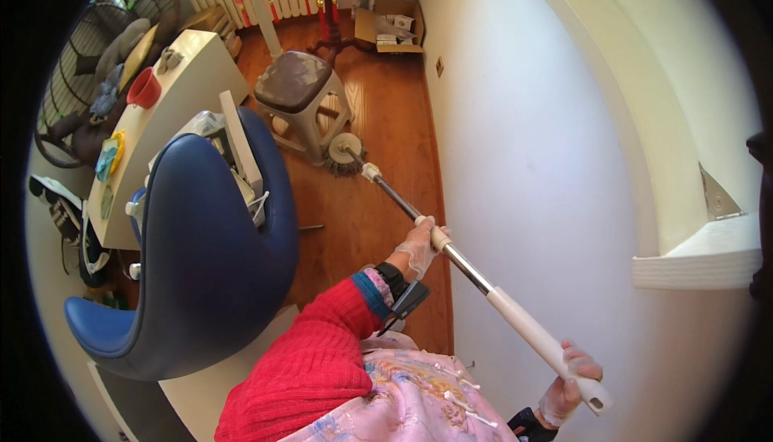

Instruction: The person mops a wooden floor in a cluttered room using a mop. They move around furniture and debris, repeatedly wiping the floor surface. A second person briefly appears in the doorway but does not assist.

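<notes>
My left hand (417,249), in a clear plastic glove, is wrapped round the middle of a spin mop's pole (469,271), by a cream collar. Near the pole's white end, my right hand (573,379), also gloved, grips the handle. The pole slants away from me to the far left. Its round white mop head (345,149) with grey strands rests on the wooden floor, close against the legs of a brown-topped stool (294,82). Some of the strands are hidden under the disc.
To the left stands a blue chair (217,257) holding several items. Behind it, a cream desk (189,80) carries a red bucket (144,88) and cloths. An open cardboard box (389,26) sits by the far wall. A white wall (523,160) runs along the right.
</notes>
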A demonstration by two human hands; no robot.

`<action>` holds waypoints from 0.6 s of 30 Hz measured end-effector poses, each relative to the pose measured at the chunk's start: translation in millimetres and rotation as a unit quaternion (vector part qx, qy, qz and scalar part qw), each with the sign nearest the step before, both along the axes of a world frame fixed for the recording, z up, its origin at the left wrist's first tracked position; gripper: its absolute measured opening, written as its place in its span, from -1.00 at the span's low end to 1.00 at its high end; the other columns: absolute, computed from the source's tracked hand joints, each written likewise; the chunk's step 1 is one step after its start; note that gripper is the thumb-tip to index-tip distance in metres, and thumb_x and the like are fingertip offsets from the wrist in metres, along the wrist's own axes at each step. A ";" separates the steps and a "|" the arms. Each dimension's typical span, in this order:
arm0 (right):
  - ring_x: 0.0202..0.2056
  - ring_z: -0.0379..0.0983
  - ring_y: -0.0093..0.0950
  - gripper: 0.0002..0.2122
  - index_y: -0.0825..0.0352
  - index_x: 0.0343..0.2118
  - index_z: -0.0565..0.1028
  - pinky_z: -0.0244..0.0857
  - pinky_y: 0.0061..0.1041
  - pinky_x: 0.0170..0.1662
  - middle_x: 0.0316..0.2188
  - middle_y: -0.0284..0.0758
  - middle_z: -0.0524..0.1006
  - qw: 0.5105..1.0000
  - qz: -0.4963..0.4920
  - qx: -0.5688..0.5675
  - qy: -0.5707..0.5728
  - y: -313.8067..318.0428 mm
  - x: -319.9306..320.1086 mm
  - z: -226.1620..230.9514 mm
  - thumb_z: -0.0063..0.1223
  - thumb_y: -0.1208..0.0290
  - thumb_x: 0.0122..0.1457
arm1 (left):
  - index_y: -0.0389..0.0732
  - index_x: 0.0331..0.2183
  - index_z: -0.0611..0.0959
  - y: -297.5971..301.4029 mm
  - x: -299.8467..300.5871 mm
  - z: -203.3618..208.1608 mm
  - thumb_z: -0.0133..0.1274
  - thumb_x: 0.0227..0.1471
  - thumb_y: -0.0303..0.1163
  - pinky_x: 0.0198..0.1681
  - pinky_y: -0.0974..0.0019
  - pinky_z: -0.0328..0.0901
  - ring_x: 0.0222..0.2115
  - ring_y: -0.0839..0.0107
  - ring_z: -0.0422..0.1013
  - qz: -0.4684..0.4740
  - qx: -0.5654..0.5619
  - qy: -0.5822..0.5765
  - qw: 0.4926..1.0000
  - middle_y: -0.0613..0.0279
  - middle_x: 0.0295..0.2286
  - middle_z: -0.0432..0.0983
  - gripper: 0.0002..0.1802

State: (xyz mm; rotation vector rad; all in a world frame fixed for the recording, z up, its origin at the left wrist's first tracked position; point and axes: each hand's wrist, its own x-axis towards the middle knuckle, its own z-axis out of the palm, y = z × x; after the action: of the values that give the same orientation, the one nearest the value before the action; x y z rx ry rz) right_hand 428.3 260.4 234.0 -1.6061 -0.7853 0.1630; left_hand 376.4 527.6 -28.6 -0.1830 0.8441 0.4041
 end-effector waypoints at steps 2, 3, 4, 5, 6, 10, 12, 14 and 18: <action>-0.28 0.36 -0.42 -0.71 0.18 -0.34 0.30 0.20 -0.10 0.05 -0.44 -0.36 0.34 1.000 0.006 -0.018 0.001 -8.5 -2.3 3.4 0.06 0.22 -0.10 | -0.28 -0.14 0.23 -8.7 -5.3 6.4 -0.17 0.19 -0.25 -0.32 0.25 0.43 -0.40 0.30 0.41 0.002 0.004 0.013 1.000 0.07 -0.37 0.36 -0.67; -0.28 0.36 -0.43 -0.71 0.19 -0.34 0.29 0.20 -0.10 0.05 -0.43 -0.35 0.35 1.000 -0.011 -0.012 0.005 -14.3 -4.2 3.8 0.06 0.21 -0.10 | -0.30 -0.14 0.23 -14.1 -8.2 8.8 -0.19 0.20 -0.24 -0.32 0.24 0.42 -0.37 0.29 0.41 -0.013 0.011 0.022 1.000 0.08 -0.36 0.36 -0.66; -0.28 0.35 -0.43 -0.71 0.19 -0.35 0.29 0.20 -0.10 0.05 -0.42 -0.34 0.35 1.000 -0.025 -0.007 0.011 -19.3 -5.6 5.4 0.06 0.21 -0.10 | -0.29 -0.14 0.23 -17.9 -9.2 12.3 -0.19 0.20 -0.24 -0.32 0.24 0.42 -0.37 0.29 0.41 -0.033 0.021 0.016 0.999 0.08 -0.36 0.36 -0.67; -0.28 0.35 -0.43 -0.71 0.19 -0.35 0.28 0.20 -0.11 0.05 -0.41 -0.33 0.35 0.999 -0.038 -0.003 0.018 -24.9 -5.7 7.3 0.06 0.21 -0.11 | -0.28 -0.15 0.23 -23.3 -9.6 15.6 -0.19 0.20 -0.24 -0.32 0.24 0.42 -0.37 0.29 0.41 -0.055 0.024 0.021 0.998 0.08 -0.36 0.36 -0.67; -0.29 0.36 -0.43 -0.71 0.20 -0.36 0.29 0.23 -0.12 0.02 -0.43 -0.34 0.36 0.998 -0.061 0.001 0.009 -29.6 -6.0 8.9 0.07 0.20 -0.10 | -0.28 -0.15 0.23 -26.3 -11.1 18.5 -0.20 0.20 -0.24 -0.32 0.24 0.42 -0.36 0.29 0.41 -0.075 0.027 0.027 0.996 0.09 -0.36 0.36 -0.68; -0.31 0.37 -0.41 -0.71 0.21 -0.35 0.30 0.30 -0.08 -0.06 -0.44 -0.31 0.38 0.996 -0.073 0.017 -0.049 -36.3 -10.2 15.1 0.06 0.16 -0.04 | -0.26 -0.19 0.25 -26.5 -2.1 29.5 -0.23 0.21 -0.24 -0.34 0.24 0.40 -0.36 0.30 0.41 -0.073 0.043 -0.032 0.996 0.10 -0.37 0.35 -0.72; -0.31 0.36 -0.35 -0.72 0.23 -0.28 0.30 0.32 0.04 -0.10 -0.39 -0.23 0.40 0.994 0.001 0.029 -0.105 -29.1 -14.1 18.2 -0.01 0.18 0.03 | -0.26 -0.19 0.25 -13.6 5.6 29.3 -0.24 0.20 -0.26 -0.32 0.27 0.39 -0.37 0.30 0.40 -0.069 0.052 -0.057 0.995 0.11 -0.38 0.34 -0.74; -0.29 0.36 -0.37 -0.69 0.21 -0.29 0.30 0.25 0.00 -0.01 -0.37 -0.27 0.40 0.994 -0.013 0.006 -0.106 -12.9 -21.0 13.8 0.04 0.15 -0.02 | -0.26 -0.19 0.25 6.0 18.3 22.8 -0.23 0.20 -0.28 -0.31 0.28 0.39 -0.38 0.31 0.40 -0.060 0.073 -0.061 0.994 0.12 -0.39 0.34 -0.74; -0.25 0.39 -0.41 -0.71 0.20 -0.33 0.31 0.27 -0.08 0.01 -0.41 -0.32 0.41 0.993 -0.005 0.033 -0.117 50.5 -28.1 -26.8 0.08 0.12 0.06 | -0.30 -0.18 0.24 70.7 45.5 -14.6 -0.21 0.17 -0.32 -0.39 0.26 0.40 -0.44 0.28 0.40 -0.019 0.092 -0.064 0.993 0.08 -0.44 0.37 -0.73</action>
State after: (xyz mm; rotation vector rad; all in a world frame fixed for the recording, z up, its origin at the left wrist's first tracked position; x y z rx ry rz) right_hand 400.2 310.9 207.2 -1.5842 -0.9534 -0.0600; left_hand 422.0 598.2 -43.1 -0.0209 0.6781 0.4272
